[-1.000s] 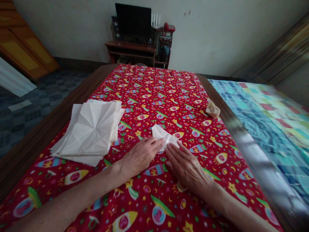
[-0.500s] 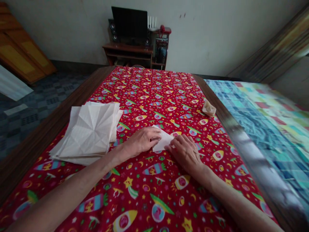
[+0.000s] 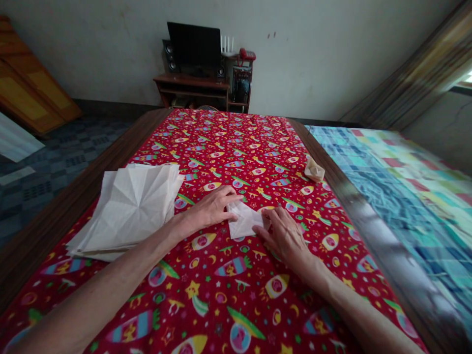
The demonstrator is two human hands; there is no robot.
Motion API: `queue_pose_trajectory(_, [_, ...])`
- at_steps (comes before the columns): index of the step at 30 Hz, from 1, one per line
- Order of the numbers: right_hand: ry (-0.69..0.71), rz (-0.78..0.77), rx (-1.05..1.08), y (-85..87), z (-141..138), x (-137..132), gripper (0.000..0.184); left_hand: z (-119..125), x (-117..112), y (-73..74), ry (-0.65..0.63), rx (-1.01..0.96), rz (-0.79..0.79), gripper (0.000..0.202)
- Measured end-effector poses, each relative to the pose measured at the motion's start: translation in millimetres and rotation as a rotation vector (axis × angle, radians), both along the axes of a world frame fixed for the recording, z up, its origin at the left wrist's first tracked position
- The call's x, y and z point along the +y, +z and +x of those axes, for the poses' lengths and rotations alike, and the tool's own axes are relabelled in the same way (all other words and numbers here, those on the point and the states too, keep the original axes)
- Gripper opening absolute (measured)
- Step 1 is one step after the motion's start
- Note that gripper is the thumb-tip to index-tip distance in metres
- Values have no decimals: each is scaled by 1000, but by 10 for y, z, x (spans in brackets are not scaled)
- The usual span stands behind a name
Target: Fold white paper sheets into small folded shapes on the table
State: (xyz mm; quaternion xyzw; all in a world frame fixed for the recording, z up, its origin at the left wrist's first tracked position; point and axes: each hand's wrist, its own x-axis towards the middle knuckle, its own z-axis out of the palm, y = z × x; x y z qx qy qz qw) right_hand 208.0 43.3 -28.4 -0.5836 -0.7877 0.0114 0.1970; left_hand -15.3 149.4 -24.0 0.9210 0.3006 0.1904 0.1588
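Observation:
A small white folded paper [image 3: 244, 223] lies on the red patterned cloth [image 3: 221, 300] between my hands. My left hand [image 3: 214, 206] grips its left edge, thumb on top and fingers curved along the upper side. On the opposite edge, my right hand [image 3: 283, 233] pinches the paper between thumb and bent fingers. Crease lines show on the paper's top face; its corners are partly hidden under my fingers. Beside my left forearm sits a stack of creased white paper sheets [image 3: 138, 201].
A small folded paper piece [image 3: 314, 169] rests near the table's right edge. Dark wooden table borders [image 3: 99, 162] flank the cloth. To the right is a bed with a checked cover [image 3: 368, 187]. A desk with a monitor [image 3: 194, 44] stands against the far wall.
The paper between my hands now shows more of its creased face, and its outline has changed. My left thumb has come onto it. The whole view has shifted slightly.

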Motion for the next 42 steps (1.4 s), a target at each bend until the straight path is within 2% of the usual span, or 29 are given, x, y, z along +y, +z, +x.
queue_pose_trajectory(4, [-11, 21, 38, -48, 11, -3, 21, 19, -38, 53, 33, 12, -38, 53])
queue_pose_trajectory(10, [-10, -6, 143, -91, 33, 17, 25, 68, -5, 50, 114, 11, -154, 59])
queue_pose_trajectory(12, [-18, -44, 143, -78, 38, 35, 19, 88, 12, 62, 136, 10, -190, 60])
queue_pose_trajectory(14, [-9, -87, 142, -60, 40, 61, 11, 101, 18, 81, 150, 13, -213, 55])
queue_pose_trajectory(17, [25, -67, 160, -39, 50, 132, 13, 93, -10, 90, 151, -11, -217, 36])
queue_pose_trajectory(22, [237, 49, 77, -5, 112, 350, 17, -2, -178, 29, 240, -13, -124, 7])
queue_pose_trajectory(25, [344, 27, 44, 16, 137, 448, 17, -43, -275, -5, 264, 25, -78, 2])
queue_pose_trajectory(31, [361, -44, 153, 10, 78, 482, 10, 25, -285, -16, 240, 48, -37, 7])
queue_pose_trajectory(37, [361, 7, 278, -78, 34, 491, 13, 75, -326, 0, 203, 20, 35, 8])
queue_pose_trajectory(42, [396, 98, 151, -70, 81, 417, 22, 17, -434, 7, 126, -1, 170, 7])
